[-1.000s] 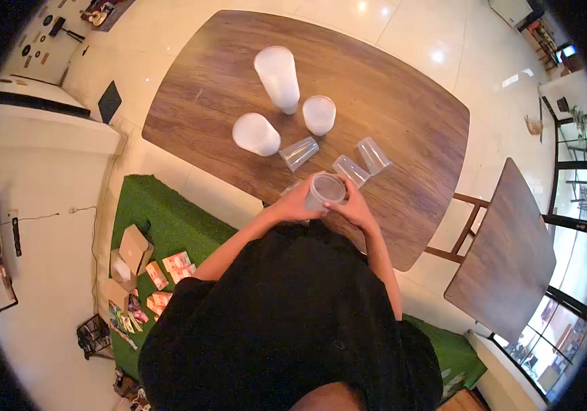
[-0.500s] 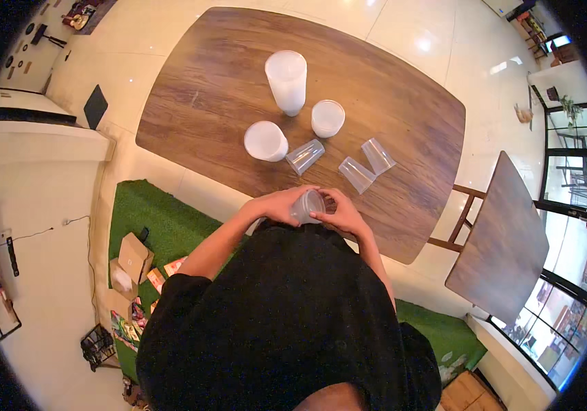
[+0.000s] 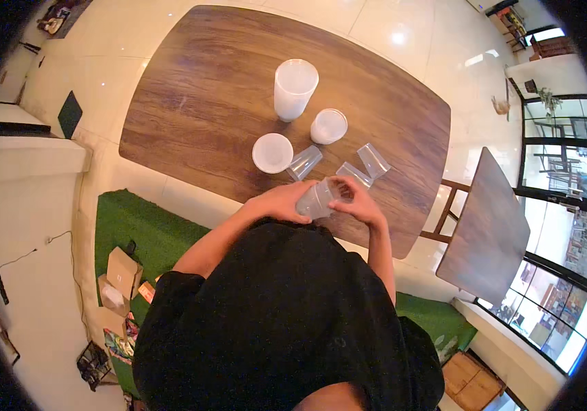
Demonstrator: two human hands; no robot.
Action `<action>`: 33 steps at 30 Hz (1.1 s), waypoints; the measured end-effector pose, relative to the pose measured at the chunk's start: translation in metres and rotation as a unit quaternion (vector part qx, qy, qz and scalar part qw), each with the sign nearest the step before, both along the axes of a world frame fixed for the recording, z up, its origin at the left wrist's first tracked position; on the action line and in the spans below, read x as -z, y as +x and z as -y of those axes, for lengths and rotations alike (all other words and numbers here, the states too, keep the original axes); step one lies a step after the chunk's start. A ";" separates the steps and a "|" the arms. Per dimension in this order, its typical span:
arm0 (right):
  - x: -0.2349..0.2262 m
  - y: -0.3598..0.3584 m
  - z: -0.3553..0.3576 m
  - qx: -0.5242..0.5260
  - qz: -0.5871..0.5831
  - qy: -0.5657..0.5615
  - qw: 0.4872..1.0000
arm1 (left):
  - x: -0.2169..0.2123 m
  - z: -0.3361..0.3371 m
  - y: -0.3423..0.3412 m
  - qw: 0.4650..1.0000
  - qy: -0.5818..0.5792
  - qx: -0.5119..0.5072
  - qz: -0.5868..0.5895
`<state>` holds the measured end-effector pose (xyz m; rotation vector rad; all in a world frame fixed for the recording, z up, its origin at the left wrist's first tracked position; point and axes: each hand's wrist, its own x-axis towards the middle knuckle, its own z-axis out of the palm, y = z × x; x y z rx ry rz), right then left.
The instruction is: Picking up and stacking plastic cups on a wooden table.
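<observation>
Between my two hands, close to my chest at the table's near edge, is a clear plastic cup point(image 3: 316, 199), tilted with its mouth toward the right. My left hand point(image 3: 281, 203) wraps its lower left side. The fingers and thumb of my right hand point(image 3: 362, 205) curl about its rim end. Just beyond, three clear plastic cups lie on their sides: one on the left point(image 3: 306, 163), one in the middle point(image 3: 353, 174) and one on the right point(image 3: 374, 161). Farther off stand a tall white cup stack point(image 3: 295, 90), a shorter white stack point(image 3: 329, 127) and another white stack point(image 3: 273, 153).
The brown wooden table point(image 3: 204, 82) spreads out in front of me. A second wooden table point(image 3: 486, 229) stands at the right. On the left, an open cardboard box point(image 3: 123, 275) and colourful packets point(image 3: 119, 342) rest on a green turf-covered bench point(image 3: 136, 212).
The cup in my hands has tipped over toward the right, and my right hand has shifted around its rim. My view has turned slightly; the cups on the table seem to lie as before.
</observation>
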<state>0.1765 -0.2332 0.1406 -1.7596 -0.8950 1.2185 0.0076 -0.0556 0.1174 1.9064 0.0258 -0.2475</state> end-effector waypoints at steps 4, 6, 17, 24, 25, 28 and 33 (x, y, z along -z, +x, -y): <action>-0.002 0.032 -0.002 0.171 -0.093 0.112 0.975 | 0.014 -0.007 -0.002 0.998 -0.052 0.004 -0.025; -0.012 0.042 -0.019 0.220 -0.056 0.112 0.967 | 0.021 -0.008 -0.006 0.997 -0.062 -0.022 -0.030; -0.002 0.061 -0.094 0.042 0.457 0.144 0.877 | 0.030 -0.016 -0.017 0.995 -0.046 -0.038 -0.077; 0.020 0.062 -0.109 0.000 0.397 0.066 0.916 | 0.028 -0.017 -0.021 0.992 -0.086 -0.053 -0.076; 0.025 0.064 -0.110 -0.002 0.409 0.044 0.911 | 0.030 -0.016 -0.021 0.993 -0.078 -0.052 -0.078; 0.032 0.069 -0.114 -0.011 0.429 0.011 0.903 | 0.029 -0.017 -0.019 0.994 -0.070 -0.048 -0.071; 0.040 0.078 -0.111 -0.018 0.430 0.012 0.902 | 0.030 -0.016 -0.014 0.992 -0.074 -0.026 -0.099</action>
